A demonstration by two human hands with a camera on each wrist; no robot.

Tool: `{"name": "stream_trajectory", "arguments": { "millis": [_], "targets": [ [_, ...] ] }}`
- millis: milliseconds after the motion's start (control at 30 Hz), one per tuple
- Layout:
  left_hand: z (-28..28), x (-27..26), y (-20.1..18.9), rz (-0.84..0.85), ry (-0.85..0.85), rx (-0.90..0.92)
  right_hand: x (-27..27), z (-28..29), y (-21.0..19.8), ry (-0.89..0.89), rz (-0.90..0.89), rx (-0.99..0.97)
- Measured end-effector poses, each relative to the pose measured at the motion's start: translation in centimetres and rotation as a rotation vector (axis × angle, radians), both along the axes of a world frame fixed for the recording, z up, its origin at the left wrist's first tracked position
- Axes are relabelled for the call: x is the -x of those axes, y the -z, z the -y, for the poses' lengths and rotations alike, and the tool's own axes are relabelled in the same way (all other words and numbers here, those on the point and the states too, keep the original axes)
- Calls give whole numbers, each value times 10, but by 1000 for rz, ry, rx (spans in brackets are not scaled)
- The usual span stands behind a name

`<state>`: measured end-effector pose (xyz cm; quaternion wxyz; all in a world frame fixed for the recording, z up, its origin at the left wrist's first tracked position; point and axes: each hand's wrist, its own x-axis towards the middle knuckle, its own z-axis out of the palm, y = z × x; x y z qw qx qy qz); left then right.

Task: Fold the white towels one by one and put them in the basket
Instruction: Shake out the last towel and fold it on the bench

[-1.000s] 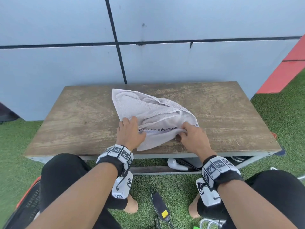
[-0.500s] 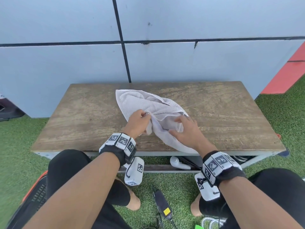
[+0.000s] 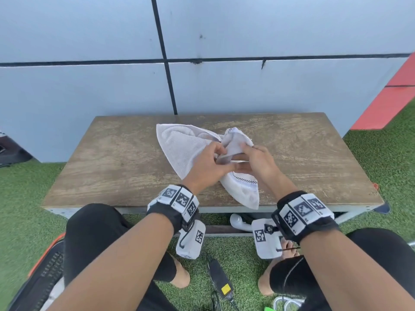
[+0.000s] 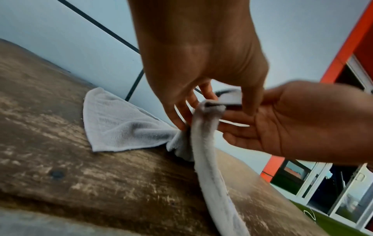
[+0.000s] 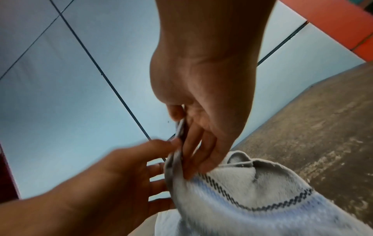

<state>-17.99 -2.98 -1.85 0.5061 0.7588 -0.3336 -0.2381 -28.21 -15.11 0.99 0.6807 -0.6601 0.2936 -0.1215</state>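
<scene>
A white towel [image 3: 179, 144] with a dark stitched band lies crumpled on the wooden table [image 3: 112, 158]. One end of it droops over the front edge. My left hand [image 3: 221, 153] and right hand [image 3: 241, 153] meet above its middle, and both pinch a raised edge of it. In the left wrist view my left hand [image 4: 214, 110] holds the towel [image 4: 125, 126] edge between thumb and fingers. In the right wrist view my right hand [image 5: 181, 132] pinches the same edge, and the towel [image 5: 252, 191] hangs below it.
A grey panelled wall [image 3: 89, 86] stands right behind the table. Green turf surrounds it. A black power adapter [image 3: 219, 274] lies on the turf between my knees. A black slatted container with an orange rim [image 3: 42, 277] sits at my lower left. A white object [image 3: 238, 221] lies under the table.
My hands were apart, holding the towel's near edge down on the table. They have since come together over the middle and lifted the edge, and the towel has bunched up.
</scene>
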Motion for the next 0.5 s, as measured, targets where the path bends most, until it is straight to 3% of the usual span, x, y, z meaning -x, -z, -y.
{"name": "stream_trajectory", "arguments": {
  "millis": [100, 167, 267, 333, 400, 500],
  "targets": [
    [2, 1, 9, 131, -71, 41, 2, -5, -5, -82, -108, 19],
    [4, -2, 6, 105, -125, 81, 4, -5, -8, -119, -145, 101],
    [3, -9, -2, 84, -120, 130, 4, 0, -7, -8, -102, 383],
    [5, -14, -7, 103, -74, 124, 5, 7, -8, 60, 30, 619],
    [9, -15, -15, 115, 0, 107, 2, 12, -9, -36, 67, 843],
    [14, -18, -23, 155, 66, 103, -4, 16, -14, -70, -9, 974]
  ]
}}
